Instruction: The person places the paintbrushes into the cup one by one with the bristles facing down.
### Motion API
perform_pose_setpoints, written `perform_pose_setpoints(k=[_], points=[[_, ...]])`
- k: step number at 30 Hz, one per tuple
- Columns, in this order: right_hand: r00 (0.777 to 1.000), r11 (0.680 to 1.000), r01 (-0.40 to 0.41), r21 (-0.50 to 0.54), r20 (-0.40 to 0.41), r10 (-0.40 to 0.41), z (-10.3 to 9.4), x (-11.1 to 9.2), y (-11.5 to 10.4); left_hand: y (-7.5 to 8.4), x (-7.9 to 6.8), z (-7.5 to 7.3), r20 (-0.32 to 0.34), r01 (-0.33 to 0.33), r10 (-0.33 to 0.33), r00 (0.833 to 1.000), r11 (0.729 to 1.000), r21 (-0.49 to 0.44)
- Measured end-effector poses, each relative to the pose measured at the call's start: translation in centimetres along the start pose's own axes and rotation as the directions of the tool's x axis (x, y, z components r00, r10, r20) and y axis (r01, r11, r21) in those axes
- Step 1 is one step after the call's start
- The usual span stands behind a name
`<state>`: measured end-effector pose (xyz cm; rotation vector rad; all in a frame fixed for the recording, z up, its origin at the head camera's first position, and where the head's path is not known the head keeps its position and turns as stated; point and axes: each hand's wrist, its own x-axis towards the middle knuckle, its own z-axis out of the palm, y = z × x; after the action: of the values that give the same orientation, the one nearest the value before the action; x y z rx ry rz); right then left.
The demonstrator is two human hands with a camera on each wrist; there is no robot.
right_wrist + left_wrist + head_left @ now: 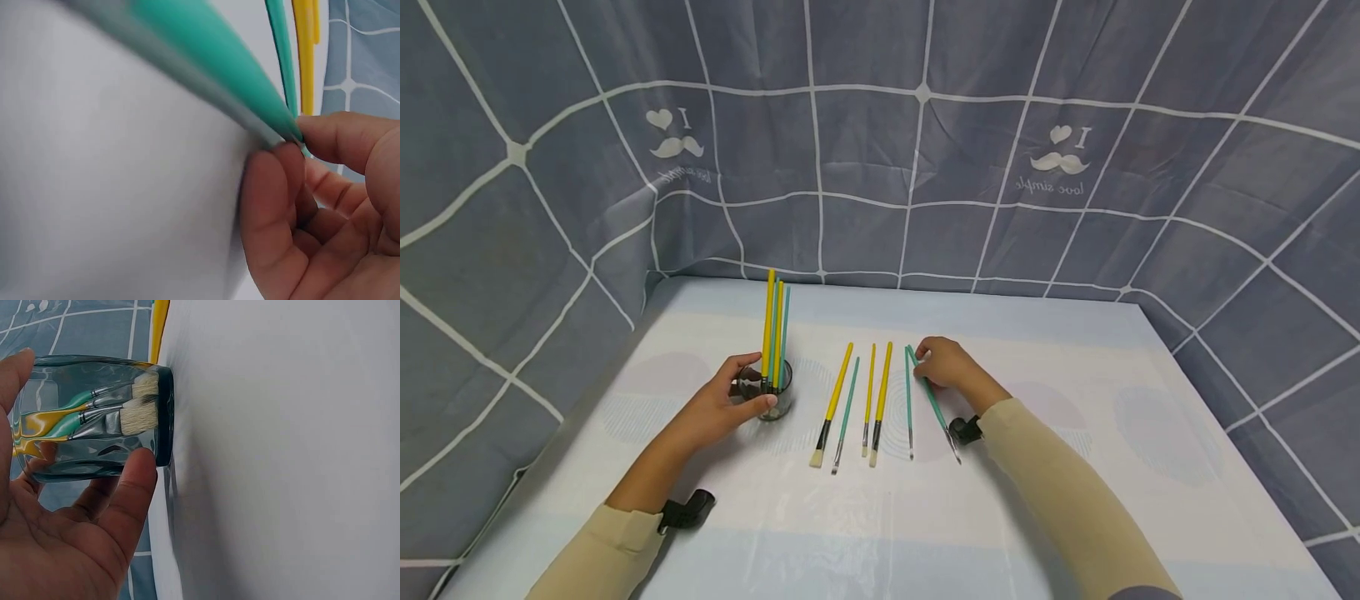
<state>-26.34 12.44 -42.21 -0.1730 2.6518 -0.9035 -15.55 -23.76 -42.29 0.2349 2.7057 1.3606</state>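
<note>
My left hand [718, 410] grips a clear glass tumbler [164, 419] on the left side of the table, fingers and thumb on either side. Yellow and teal paintbrushes [767, 333] stand in it, handles up; their pale bristles [139, 420] show through the glass near its base. To the right, my right hand [953, 367] pinches the handle end of a teal paintbrush [937, 407] between thumb and fingers. That brush slants toward me, its tip low over the table. Another teal brush [909, 400] lies just left of it, their handle ends close together.
Between the hands, several more brushes lie spread in a row, bristles toward me, among them a wide yellow one [831, 408], a thin teal one [847, 408] and another yellow one [883, 392]. A grey checked curtain [865, 150] hangs behind the pale table [820, 533].
</note>
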Motion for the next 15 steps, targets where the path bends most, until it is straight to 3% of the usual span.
perform_pose_setpoints(k=[6, 15], points=[[0.999, 0.997, 0.001, 0.083, 0.052, -0.005, -0.8, -0.2, -0.1, -0.1, -0.1, 0.0, 0.001, -0.007, 0.007, 1.0, 1.0, 0.001], [0.998, 0.97, -0.014, 0.243, 0.06, -0.001, -1.3, -0.5, -0.7, -0.1, -0.1, -0.1, 0.0, -0.014, 0.014, 1.0, 1.0, -0.007]])
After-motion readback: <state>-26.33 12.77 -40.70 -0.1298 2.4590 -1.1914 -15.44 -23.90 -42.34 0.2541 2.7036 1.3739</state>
